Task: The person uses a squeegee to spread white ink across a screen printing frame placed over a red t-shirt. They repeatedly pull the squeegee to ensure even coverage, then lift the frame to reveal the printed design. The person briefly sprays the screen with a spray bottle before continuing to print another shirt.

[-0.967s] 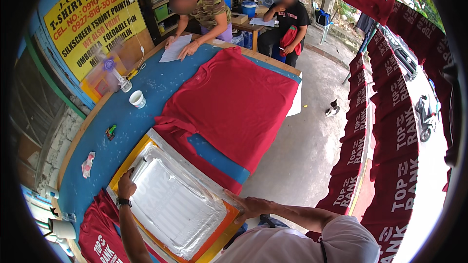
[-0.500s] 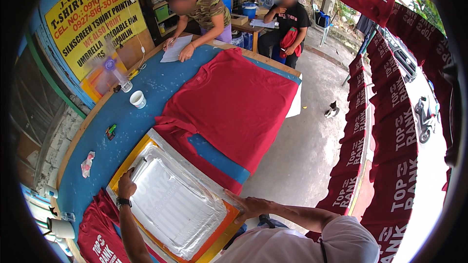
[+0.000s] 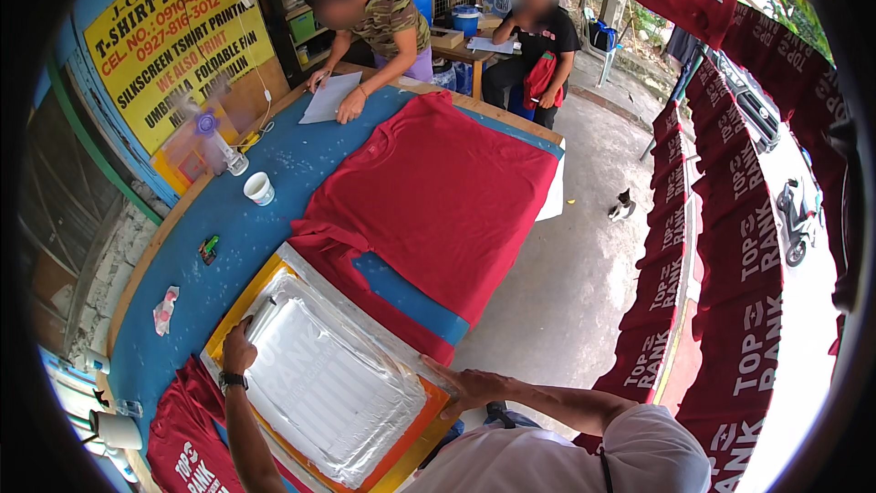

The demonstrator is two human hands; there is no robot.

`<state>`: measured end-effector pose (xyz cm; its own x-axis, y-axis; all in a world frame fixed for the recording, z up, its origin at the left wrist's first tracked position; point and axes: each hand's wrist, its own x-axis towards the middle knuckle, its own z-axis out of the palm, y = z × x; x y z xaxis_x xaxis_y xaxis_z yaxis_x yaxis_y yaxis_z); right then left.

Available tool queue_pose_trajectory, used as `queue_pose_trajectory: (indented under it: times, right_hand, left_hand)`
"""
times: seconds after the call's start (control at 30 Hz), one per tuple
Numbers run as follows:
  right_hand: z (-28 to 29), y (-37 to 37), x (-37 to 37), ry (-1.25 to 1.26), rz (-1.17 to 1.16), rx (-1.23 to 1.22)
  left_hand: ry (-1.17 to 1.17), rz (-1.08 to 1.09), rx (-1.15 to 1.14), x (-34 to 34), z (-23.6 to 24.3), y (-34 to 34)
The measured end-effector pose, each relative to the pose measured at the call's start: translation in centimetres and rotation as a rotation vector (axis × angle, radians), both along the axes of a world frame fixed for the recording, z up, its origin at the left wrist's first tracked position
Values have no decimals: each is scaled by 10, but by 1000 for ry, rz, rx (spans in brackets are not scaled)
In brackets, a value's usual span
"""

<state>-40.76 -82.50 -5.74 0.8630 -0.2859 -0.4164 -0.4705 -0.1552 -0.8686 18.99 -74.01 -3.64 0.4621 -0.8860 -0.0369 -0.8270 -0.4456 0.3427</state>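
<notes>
A silkscreen frame [image 3: 409, 352] lies tilted across the near part of the blue table, its mesh coated with whitish ink and its border covered in silvery tape. My left hand [image 3: 239, 349], with a dark watch at the wrist, is closed on the frame's left edge. At the opposite edge, my right hand [image 3: 464, 389] grips the frame near its right corner, thumb and fingers apart around it. Under and beyond the screen are yellow and orange boards [image 3: 278, 265] and red fabric. A plain red T-shirt [image 3: 438, 192] is spread flat beyond the frame.
On the blue table [image 3: 205, 210] stand a white cup [image 3: 259, 189], a small fan [image 3: 219, 141] and a green object [image 3: 209, 249]. A printed red shirt [image 3: 187, 438] lies near left. One person [image 3: 383, 27] handles paper; another [image 3: 538, 46] sits behind. Printed shirts [image 3: 748, 292] hang right; a cat [image 3: 622, 205] sits on the floor.
</notes>
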Motion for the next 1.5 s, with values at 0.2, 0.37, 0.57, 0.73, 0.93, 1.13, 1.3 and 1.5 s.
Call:
queue_pose_trajectory:
  times: [0.2, 0.37, 0.57, 0.73, 0.93, 1.13, 1.3, 1.5]
  right_hand:
    - [5, 0, 0, -7, -4, -3]
    - [2, -2, -1, -1, 15, -44]
    - [-5, -3, 3, 37, 8, -147]
    - [-6, -3, 6, -28, -2, -117]
    - [-9, -2, 5, -52, -8, -117]
    - [-6, -3, 6, 4, 12, -146]
    - [-2, -3, 6, 7, 15, -155]
    - [-8, -3, 4, -27, 18, -162]
  left_hand:
    - [-23, 1, 12, -2, 1, 0]
    - [-158, -81, -14, -2, -2, -2]
    - [-155, -66, 27, -16, -4, 0]
    - [-119, 9, 65, -51, 10, 0]
    - [-117, 56, 89, -97, 14, 19]
    - [-139, 50, 10, -168, 7, 57]
    - [-74, 89, -61, -272, 13, 100]
    - [6, 117, -45, -376, 38, 135]
